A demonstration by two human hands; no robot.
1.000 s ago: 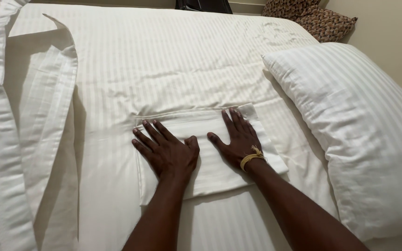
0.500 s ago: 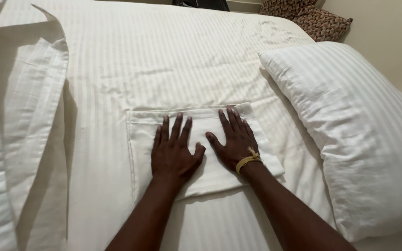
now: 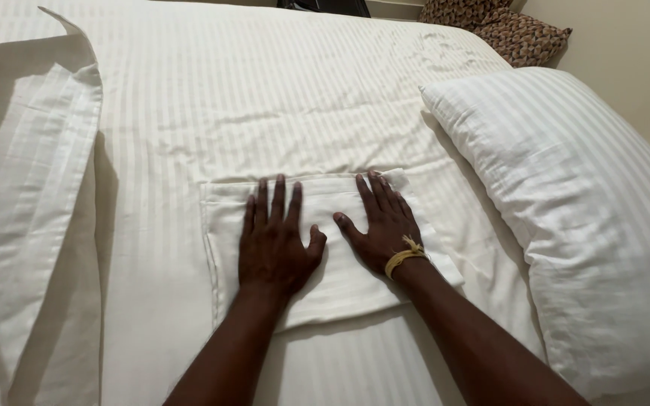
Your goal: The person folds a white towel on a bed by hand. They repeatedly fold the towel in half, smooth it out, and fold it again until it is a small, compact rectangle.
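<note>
I have both hands pressed flat on a folded white cloth [image 3: 340, 248] that lies in the middle of the bed [image 3: 265, 98], on its striped sheet. My left hand [image 3: 274, 244] covers the cloth's middle, fingers spread and pointing away from me. My right hand [image 3: 385, 225], with a yellow band [image 3: 406, 258] at the wrist, rests just beside it toward the cloth's right edge. Neither grip is closed on anything; the palms are open and only bear down.

I judge this to be the smoothing step, the fold being flattened. A further fold or a lift would call for getting fingers under an edge, since the cloth sits flush on the sheet.

A large striped pillow [image 3: 581, 225] lies close on the right, near the cloth's corner, and crowds that side. A loose white cover [image 3: 31, 188] is draped along the left, well apart. Two patterned cushions [image 3: 502, 30] sit at the far corner.
</note>
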